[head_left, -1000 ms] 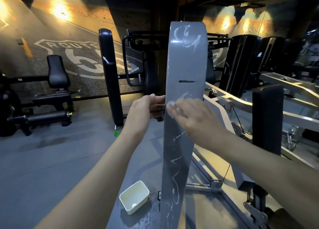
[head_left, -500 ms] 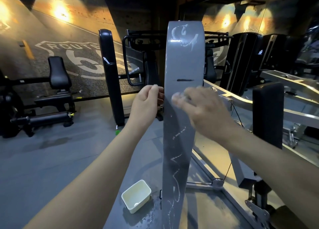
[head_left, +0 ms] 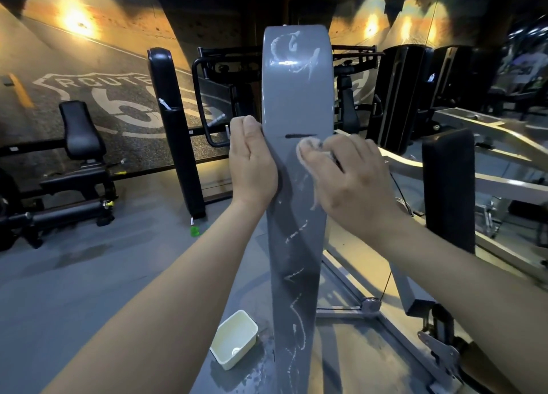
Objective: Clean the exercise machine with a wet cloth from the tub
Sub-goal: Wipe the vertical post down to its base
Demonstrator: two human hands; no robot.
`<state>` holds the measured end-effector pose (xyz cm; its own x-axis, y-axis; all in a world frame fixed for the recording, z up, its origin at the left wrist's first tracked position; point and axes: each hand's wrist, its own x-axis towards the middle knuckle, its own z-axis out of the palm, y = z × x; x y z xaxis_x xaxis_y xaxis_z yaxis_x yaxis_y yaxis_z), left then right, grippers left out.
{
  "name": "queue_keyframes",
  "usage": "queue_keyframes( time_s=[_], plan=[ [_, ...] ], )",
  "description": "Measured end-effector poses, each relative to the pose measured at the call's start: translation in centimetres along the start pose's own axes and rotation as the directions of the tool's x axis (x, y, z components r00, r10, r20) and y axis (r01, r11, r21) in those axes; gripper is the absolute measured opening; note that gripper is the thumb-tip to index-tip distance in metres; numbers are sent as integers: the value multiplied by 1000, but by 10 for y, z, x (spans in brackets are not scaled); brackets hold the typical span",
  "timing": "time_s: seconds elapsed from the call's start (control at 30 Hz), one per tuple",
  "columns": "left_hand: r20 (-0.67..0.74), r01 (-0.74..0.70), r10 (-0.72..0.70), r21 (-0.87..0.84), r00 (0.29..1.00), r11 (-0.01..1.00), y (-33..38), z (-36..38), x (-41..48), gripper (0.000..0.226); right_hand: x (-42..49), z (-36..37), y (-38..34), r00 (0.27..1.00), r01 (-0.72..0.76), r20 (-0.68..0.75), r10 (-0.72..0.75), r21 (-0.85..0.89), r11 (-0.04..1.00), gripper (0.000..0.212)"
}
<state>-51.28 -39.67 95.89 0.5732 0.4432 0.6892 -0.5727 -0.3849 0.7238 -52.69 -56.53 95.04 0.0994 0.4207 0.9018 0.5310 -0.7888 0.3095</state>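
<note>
A tall grey machine column [head_left: 296,97] stands straight ahead, streaked with white foam marks from top to base. My right hand [head_left: 353,183] presses a pale wet cloth [head_left: 308,152] against the column face just under a dark slot. My left hand [head_left: 252,162] lies with straight fingers along the column's left edge, beside the cloth. A small cream tub [head_left: 234,338] sits on the wet floor at the column's foot, to the left.
A black padded upright [head_left: 175,126] stands left of the column, and a black pad [head_left: 447,186] stands to the right. A grey steel frame [head_left: 364,307] runs across the floor lower right. A bench machine [head_left: 80,144] stands far left by the Route 66 wall.
My right hand with the cloth has moved up the column toward the dark slot. My left hand has slid upward along the left edge and its fingers have straightened.
</note>
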Motion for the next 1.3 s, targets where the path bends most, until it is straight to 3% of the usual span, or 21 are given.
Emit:
queue_keyframes(
  time_s=[0.13, 0.17, 0.33, 0.4, 0.47, 0.53, 0.63, 0.7, 0.87, 0.93, 1.0, 1.07, 1.2, 1.23, 1.3],
  plan=[
    [29, 6, -5, -25, 1000, 1000, 4, -1, -2, 39, -24, 2, -2, 952, 282, 117, -285, 40, 959, 29],
    [42, 21, -19, -44, 999, 999, 2, 0, -1, 42, -18, -1, 3, 951, 291, 100, -292, 22, 956, 30],
    [75, 106, -99, -84, 992, 991, 1, -2, -2, 60, -4, 2, 2, 999, 18, -43, -17, 10, 1000, 33],
    [49, 108, -105, -66, 993, 992, 5, -2, -3, 61, -29, 8, -6, 998, 66, 20, -67, 45, 997, 33],
    [48, 92, -89, -72, 995, 993, 7, -2, -4, 61, -44, 4, -4, 968, 217, 110, -224, 66, 974, 32],
    [36, 86, -83, -90, 996, 992, 7, -1, -4, 61, -35, -2, 6, 961, 260, 90, -262, 33, 965, 30],
    [49, 128, -123, -103, 991, 986, 1, 0, -1, 62, -9, -3, 13, 997, 62, -38, -62, -11, 998, 32],
    [79, 146, -137, -115, 987, 983, 1, -1, -3, 62, -13, 1, 5, 998, -30, -49, 31, 17, 999, 31],
    [128, 211, -192, -152, 973, 966, 12, -4, -5, 52, -49, 0, -3, 952, 260, 149, -267, 67, 963, 31],
    [122, 211, -194, -148, 973, 966, 12, -4, -5, 51, -32, -4, 6, 973, 211, 95, -211, 14, 977, 33],
    [126, 197, -179, -145, 976, 970, 9, -4, -4, 54, -16, -4, 12, 998, 55, -6, -56, -11, 998, 34],
    [131, 183, -166, -133, 977, 974, 6, -4, -4, 58, -22, -1, 3, 999, -38, -10, 38, 25, 999, 32],
    [129, 158, -144, -100, 981, 982, 5, -5, -2, 62, -56, -2, -9, 950, 227, 198, -242, 97, 969, 30],
    [122, 161, -149, -94, 981, 982, 6, -5, -3, 61, -51, -3, -3, 943, 251, 203, -265, 92, 964, 31],
    [108, 180, -171, -88, 979, 980, 8, -4, -2, 60, -30, -4, 11, 978, 160, 125, -167, 64, 985, 36]
  ],
)
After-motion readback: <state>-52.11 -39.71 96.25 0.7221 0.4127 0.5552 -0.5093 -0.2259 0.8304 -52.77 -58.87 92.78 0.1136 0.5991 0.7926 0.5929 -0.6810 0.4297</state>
